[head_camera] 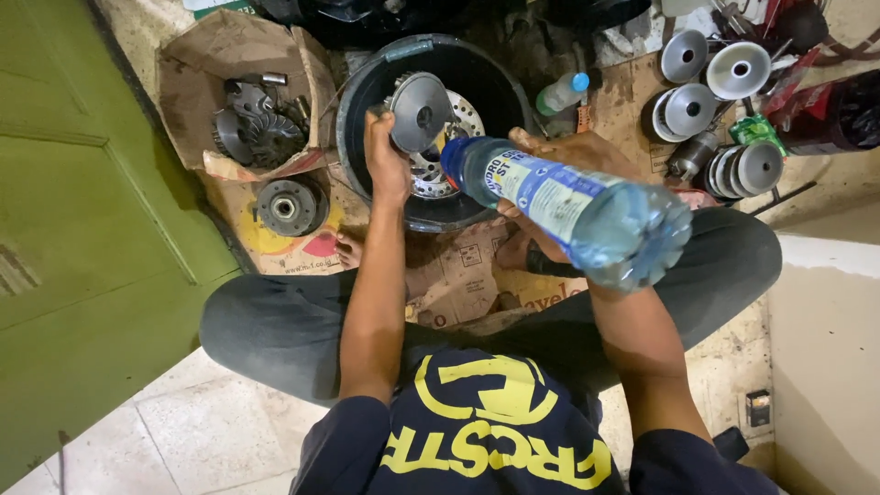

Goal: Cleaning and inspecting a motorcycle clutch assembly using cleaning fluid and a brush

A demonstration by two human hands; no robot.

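My left hand (386, 163) grips a round metal pulley disc (421, 110) by its edge, holding it over a black basin (362, 87). More metal discs lie inside the basin under it. My right hand (561, 160) holds a clear plastic bottle (573, 209) with a blue cap, tipped so its capped end points toward the basin and the disc. I am squatting, grey trousers at both sides.
A cardboard box (188, 64) with a finned metal part sits far left, a round hub (285, 207) beside it. Several shiny pulley halves (715, 87) lie at upper right. A small white bottle (561, 92) stands behind the basin. A green door (82, 229) is on the left.
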